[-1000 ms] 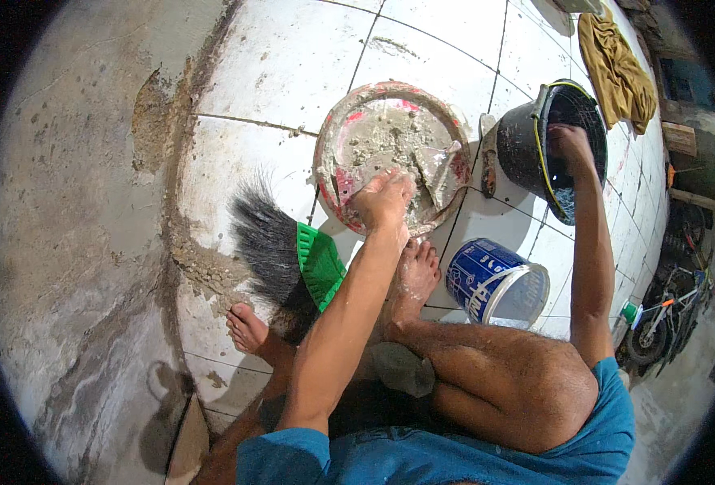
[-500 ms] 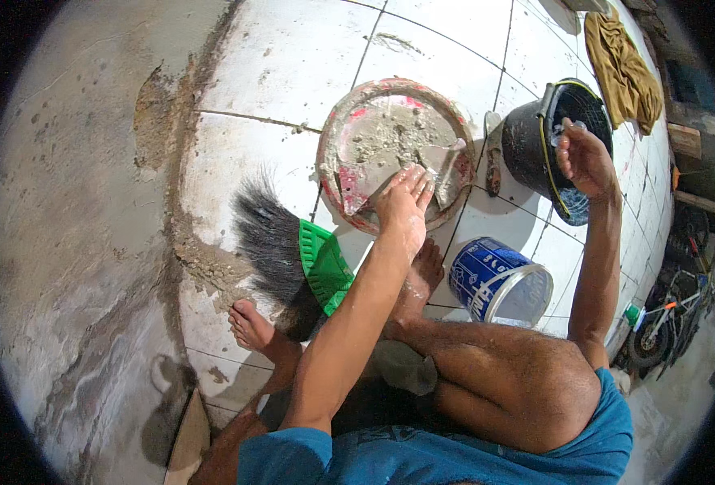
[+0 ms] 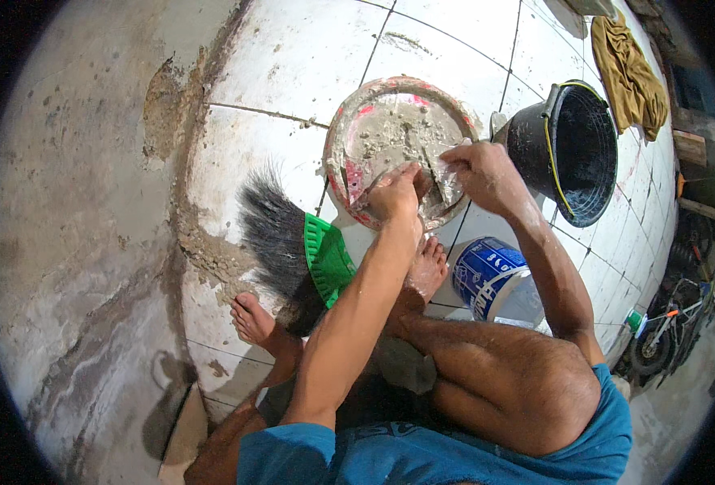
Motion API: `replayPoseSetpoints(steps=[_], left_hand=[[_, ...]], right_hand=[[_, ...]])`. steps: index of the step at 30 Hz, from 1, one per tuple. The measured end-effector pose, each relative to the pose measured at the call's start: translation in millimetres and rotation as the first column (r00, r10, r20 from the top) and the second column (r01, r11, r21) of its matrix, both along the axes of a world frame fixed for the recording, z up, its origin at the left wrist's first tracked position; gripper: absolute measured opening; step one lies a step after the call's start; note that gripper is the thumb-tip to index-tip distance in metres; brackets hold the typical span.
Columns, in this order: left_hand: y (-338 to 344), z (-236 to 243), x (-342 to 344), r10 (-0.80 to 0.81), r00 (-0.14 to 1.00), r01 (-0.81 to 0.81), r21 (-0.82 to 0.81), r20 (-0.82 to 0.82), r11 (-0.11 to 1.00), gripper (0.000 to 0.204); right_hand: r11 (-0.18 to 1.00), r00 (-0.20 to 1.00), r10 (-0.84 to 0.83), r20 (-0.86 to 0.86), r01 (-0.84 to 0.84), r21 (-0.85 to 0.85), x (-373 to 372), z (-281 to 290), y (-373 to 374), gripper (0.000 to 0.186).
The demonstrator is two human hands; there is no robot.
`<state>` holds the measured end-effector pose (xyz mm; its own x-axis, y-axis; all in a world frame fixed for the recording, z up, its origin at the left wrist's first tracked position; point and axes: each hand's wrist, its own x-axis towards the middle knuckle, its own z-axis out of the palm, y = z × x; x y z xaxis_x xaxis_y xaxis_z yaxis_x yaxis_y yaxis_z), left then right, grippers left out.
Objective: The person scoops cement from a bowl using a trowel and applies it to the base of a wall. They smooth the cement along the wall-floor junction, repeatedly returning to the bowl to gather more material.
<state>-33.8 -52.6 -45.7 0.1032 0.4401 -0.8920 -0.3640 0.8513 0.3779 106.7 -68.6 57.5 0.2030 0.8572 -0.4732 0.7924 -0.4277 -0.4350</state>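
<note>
My left hand (image 3: 398,190) is curled low over the round, mortar-coated tray (image 3: 399,89); whatever lies under its fingers is hidden. Beside it, my right hand (image 3: 483,170) pinches the upper end of a mortar-smeared triangular trowel (image 3: 442,187) lying in the tray. Lumps of wet grey mortar (image 3: 402,133) spread over the tray. To the right stands a black bucket (image 3: 580,158) with a yellow handle, and below that a blue-and-white plastic pail (image 3: 487,275), partly behind my right forearm.
A black-bristled broom with a green head (image 3: 329,259) lies beside my feet (image 3: 426,267) on white tiles. A stained wall (image 3: 82,242) runs along the left. A mustard cloth (image 3: 624,73) lies at the upper right; a bike (image 3: 665,331) is at the far right.
My right hand has come out of the black bucket and moved left to the trowel in the tray. My left hand has stayed over the tray, shifting slightly.
</note>
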Motion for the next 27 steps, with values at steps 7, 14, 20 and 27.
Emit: replayPoseSetpoints(steps=[7, 14, 20, 27], left_hand=[[5, 11, -42, -0.236, 0.700, 0.570, 0.329, -0.674, 0.752, 0.034], [8, 7, -100, -0.272, 0.309, 0.850, 0.137, -0.911, 0.508, 0.050], [3, 2, -85, -0.306, 0.372, 0.820, 0.156, -0.876, 0.550, 0.046], [12, 12, -79, -0.382, 0.364, 0.802, 0.077, -0.850, 0.593, 0.033]], right_hand=[[0.988, 0.949, 0.073, 0.307, -0.026, -0.155, 45, -46, -20, 0.059], [0.981, 0.959, 0.021, 0.282, 0.034, -0.191, 50, -50, -23, 0.062], [0.960, 0.973, 0.055, 0.226, 0.011, -0.280, 44, -68, -42, 0.057], [0.976, 0.974, -0.197, -0.116, 0.184, -0.115, 45, -28, -24, 0.036]])
